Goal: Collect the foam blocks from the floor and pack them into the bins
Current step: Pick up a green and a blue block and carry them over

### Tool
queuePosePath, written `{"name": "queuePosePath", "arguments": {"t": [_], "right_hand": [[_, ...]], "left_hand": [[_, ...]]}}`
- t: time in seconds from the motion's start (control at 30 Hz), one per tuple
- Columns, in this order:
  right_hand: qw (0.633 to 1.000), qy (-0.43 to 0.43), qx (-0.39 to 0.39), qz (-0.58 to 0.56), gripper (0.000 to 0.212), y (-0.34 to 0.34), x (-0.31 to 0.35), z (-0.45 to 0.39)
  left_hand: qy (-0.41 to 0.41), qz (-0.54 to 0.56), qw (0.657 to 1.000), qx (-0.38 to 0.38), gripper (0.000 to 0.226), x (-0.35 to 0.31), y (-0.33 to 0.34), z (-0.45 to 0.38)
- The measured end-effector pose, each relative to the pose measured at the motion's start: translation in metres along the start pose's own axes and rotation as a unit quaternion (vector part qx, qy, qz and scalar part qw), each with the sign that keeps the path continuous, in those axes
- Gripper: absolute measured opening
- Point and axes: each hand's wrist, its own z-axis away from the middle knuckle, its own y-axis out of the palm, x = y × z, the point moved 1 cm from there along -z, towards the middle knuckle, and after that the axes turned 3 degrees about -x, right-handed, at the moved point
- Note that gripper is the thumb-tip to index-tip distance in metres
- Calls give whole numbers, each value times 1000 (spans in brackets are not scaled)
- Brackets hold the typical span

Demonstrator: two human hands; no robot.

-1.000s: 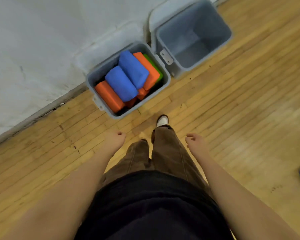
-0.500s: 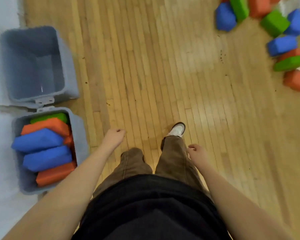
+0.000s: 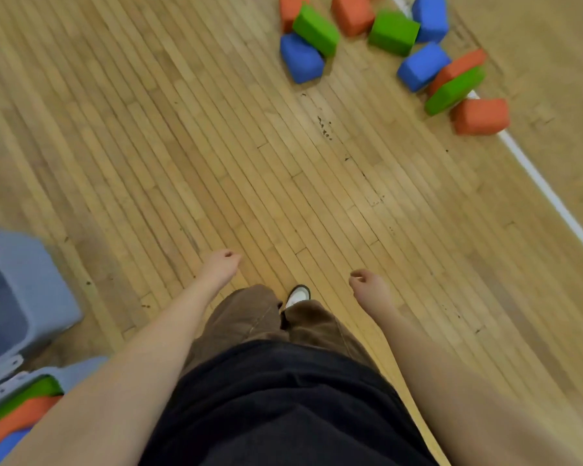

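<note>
Foam blocks (image 3: 394,48), far beyond both idle hands

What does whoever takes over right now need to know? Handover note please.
Left hand and right hand: loosely curled, holding nothing.
Packed bin at lower left: green, orange and blue blocks visible inside. Second bin just beyond it: no blocks visible in the part in view.
Loose foam blocks lie scattered on the wood floor ahead, upper right, near the white line: about ten, some leaning on each other.
Done: one bin loaded. Left: fetch the scattered blocks, probably into the second bin.
</note>
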Motion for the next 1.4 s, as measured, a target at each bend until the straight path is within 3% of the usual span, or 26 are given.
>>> {"name": "queuePosePath", "arguments": {"t": [0.1, 0.27, 0.47, 0.7, 0.87, 0.97, 1.07, 1.17, 1.3, 1.4], "right_hand": [[999, -43, 4, 8, 36, -24, 50, -41], [994, -104, 13, 26, 34, -53, 139, -118], [997, -76, 9, 13, 33, -91, 239, -214], [998, 7, -23, -51, 28, -163, 321, -305], [985, 111, -55, -122, 24, -212, 336, -369], [979, 127, -55, -147, 27, -241, 354, -416], [986, 102, -58, -116, 30, -285, 390, -479], [997, 35, -48, -48, 30, -332, 440, -546], [997, -65, -24, 35, 32, -370, 509, -615], [988, -136, 0, 79, 33, -372, 549, -656]], "left_hand": [[-60, 82, 995, -16, 34, -24, 0, -21], [-165, 231, 958, -39, 29, -59, -12, -72], [-215, 233, 948, -10, 29, -156, -47, -170], [-127, 143, 981, 21, 30, -356, -88, -268], [-46, 103, 992, 53, 22, -514, -79, -330], [-5, 65, 996, 64, 24, -584, -64, -366], [15, 42, 998, 38, 17, -647, -41, -402], [68, -59, 996, -2, 19, -700, -22, -425], [149, -159, 976, -9, 25, -754, -8, -450], [216, -273, 937, -40, 33, -776, -7, -485]]}}
